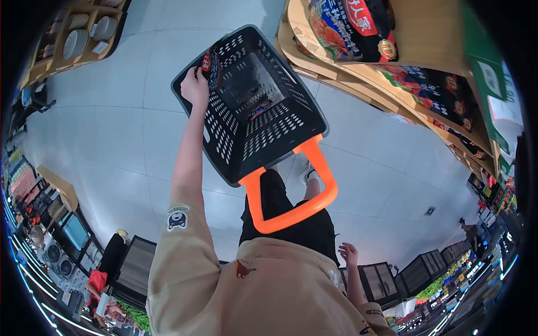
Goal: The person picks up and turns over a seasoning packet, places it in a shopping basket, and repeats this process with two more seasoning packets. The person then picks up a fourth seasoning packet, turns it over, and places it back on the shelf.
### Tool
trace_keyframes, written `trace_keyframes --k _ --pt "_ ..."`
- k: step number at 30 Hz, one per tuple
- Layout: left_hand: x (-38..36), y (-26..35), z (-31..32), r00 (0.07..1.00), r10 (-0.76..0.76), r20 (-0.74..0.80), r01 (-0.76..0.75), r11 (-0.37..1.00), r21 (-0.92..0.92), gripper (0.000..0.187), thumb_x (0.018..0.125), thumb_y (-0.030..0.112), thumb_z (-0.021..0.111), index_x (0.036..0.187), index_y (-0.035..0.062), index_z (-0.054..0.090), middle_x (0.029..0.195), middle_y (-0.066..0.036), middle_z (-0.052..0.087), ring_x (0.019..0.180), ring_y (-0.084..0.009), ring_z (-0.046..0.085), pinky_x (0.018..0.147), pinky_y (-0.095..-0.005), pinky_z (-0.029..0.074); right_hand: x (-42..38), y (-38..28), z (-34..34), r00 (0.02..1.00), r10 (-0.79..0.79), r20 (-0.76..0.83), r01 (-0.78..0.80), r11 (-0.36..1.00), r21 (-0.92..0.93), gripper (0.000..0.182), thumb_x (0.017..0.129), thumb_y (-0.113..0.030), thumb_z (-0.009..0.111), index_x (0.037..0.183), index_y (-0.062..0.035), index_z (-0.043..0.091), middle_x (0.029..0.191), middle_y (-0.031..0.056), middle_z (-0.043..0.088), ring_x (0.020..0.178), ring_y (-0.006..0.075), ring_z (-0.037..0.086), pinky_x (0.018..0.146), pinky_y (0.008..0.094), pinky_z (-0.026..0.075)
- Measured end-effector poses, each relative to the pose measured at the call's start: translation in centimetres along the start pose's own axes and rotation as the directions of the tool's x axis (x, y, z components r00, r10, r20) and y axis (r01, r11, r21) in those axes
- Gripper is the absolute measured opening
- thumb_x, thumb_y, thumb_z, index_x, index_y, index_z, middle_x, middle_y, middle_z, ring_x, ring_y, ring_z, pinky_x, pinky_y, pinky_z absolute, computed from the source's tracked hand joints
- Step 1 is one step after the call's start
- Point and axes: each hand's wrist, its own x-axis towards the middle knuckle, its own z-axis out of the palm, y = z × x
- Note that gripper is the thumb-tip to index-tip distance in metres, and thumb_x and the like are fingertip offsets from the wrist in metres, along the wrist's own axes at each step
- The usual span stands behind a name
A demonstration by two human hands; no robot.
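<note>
My left hand [195, 87] is closed on the edge of a dark food packet [213, 71] with a red label. The packet is over the left inner wall of a black perforated shopping basket [268, 131], near its far end. An orange handle [297, 215] slopes from the basket's near end towards my body. Small colourful shapes show at the basket's bottom, too dim to name. My right hand [348, 253] hangs low beside my right hip, fingers apart and holding nothing.
Wooden shelves [386, 103] with similar dark packets [356, 28] stand close on the right. Another wooden shelf [84, 33] with white bowls is at the far left. Dark cabinets [381, 280] and a person in red [96, 285] are at the lower edges. Pale tiled floor lies below.
</note>
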Motion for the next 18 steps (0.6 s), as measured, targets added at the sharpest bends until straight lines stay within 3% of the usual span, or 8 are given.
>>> trace_keyframes --k 3,5,7,9,12,14,17,18 --pt "-0.8 -3.9 5.5 0.999 0.031 0.037 -0.033 0.997 0.073 0.02 0.079 0.024 0.053 0.088 0.0108 0.064 0.071 -0.014 0.061 0.066 -0.0299 0.06 0.059 -0.0375 0.047 -0.5 2.8 -0.3 0.99 0.141 -0.008 -0.14 0.988 0.066 0.02 0.084 -0.011 0.044 0.099 -0.0044 0.055 0.086 0.0064 0.061 0.071 0.0132 0.06 0.059 0.0206 0.045" --pt "-1.7 -5.9 8.2 0.993 0.0 0.118 -0.013 0.994 0.106 0.02 0.079 0.025 0.053 0.09 0.013 0.064 0.072 -0.014 0.061 0.067 -0.03 0.06 0.06 -0.0375 0.047 -0.8 5.2 -1.4 0.987 0.161 -0.02 -0.162 0.984 -0.072 0.022 0.082 -0.015 0.05 0.099 -0.0025 0.056 0.088 0.0058 0.06 0.078 0.0107 0.057 0.066 0.0195 0.044" --pt "-3.0 -8.0 10.6 0.974 0.018 0.225 -0.041 0.994 0.098 0.019 0.078 0.026 0.053 0.09 0.0158 0.064 0.075 -0.013 0.062 0.069 -0.0297 0.06 0.061 -0.0374 0.047 -0.8 7.5 -2.2 0.995 0.102 -0.023 -0.102 0.995 -0.012 0.022 0.081 -0.014 0.052 0.097 -0.0003 0.057 0.09 0.0057 0.06 0.084 0.0125 0.056 0.075 0.0221 0.043" --pt "-4.7 -9.8 13.0 0.929 -0.026 0.37 -0.079 0.961 0.266 0.019 0.079 0.027 0.052 0.091 0.0186 0.064 0.079 -0.011 0.062 0.073 -0.0286 0.06 0.063 -0.0387 0.048 -1.4 7.9 -3.0 0.985 0.17 -0.02 -0.171 0.982 -0.082 0.022 0.08 -0.012 0.052 0.098 0.0001 0.057 0.093 0.0065 0.059 0.087 0.0149 0.056 0.08 0.0248 0.041" --pt "-7.5 -10.6 14.9 0.852 -0.12 0.509 -0.075 0.935 0.347 0.017 0.078 0.023 0.051 0.089 0.0168 0.063 0.081 -0.01 0.062 0.077 -0.0282 0.059 0.064 -0.0377 0.047 -1.8 6.4 -2.6 0.972 0.222 -0.077 -0.225 0.974 -0.029 0.022 0.081 -0.01 0.049 0.1 0.0003 0.055 0.09 0.0061 0.06 0.083 0.0139 0.057 0.074 0.0234 0.044" --pt "-9.3 -11.9 16.4 0.74 -0.242 0.627 -0.043 0.914 0.404 0.02 0.078 0.02 0.05 0.093 0.0159 0.062 0.089 -0.009 0.062 0.086 -0.0261 0.059 0.069 -0.0375 0.048 -2.3 4.4 -2.0 0.96 0.265 -0.091 -0.263 0.964 0.027 0.021 0.082 -0.012 0.047 0.098 -0.0023 0.056 0.083 0.0052 0.06 0.074 0.0111 0.058 0.061 0.0191 0.046" --pt "-11.6 -11.6 16.5 0.576 -0.425 0.698 0.032 0.865 0.5 0.024 0.077 0.016 0.048 0.098 0.0157 0.061 0.099 -0.01 0.06 0.095 -0.0244 0.056 0.074 -0.0379 0.047 -1.4 4.7 -2.3 0.962 0.263 -0.078 -0.261 0.965 0.037 0.018 0.083 -0.012 0.045 0.096 -0.0054 0.056 0.08 0.0049 0.06 0.069 0.0097 0.058 0.054 0.0168 0.044" --pt "-12.1 -10.9 15.4 0.549 -0.408 0.729 0.047 0.886 0.461 0.025 0.076 0.016 0.048 0.098 0.0153 0.061 0.102 -0.01 0.059 0.096 -0.0249 0.056 0.076 -0.0376 0.047 -1.1 4.8 -2.2 0.963 0.256 -0.081 -0.254 0.967 0.039 0.017 0.083 -0.012 0.044 0.095 -0.0066 0.056 0.078 0.0053 0.06 0.065 0.0095 0.058 0.051 0.0164 0.043"
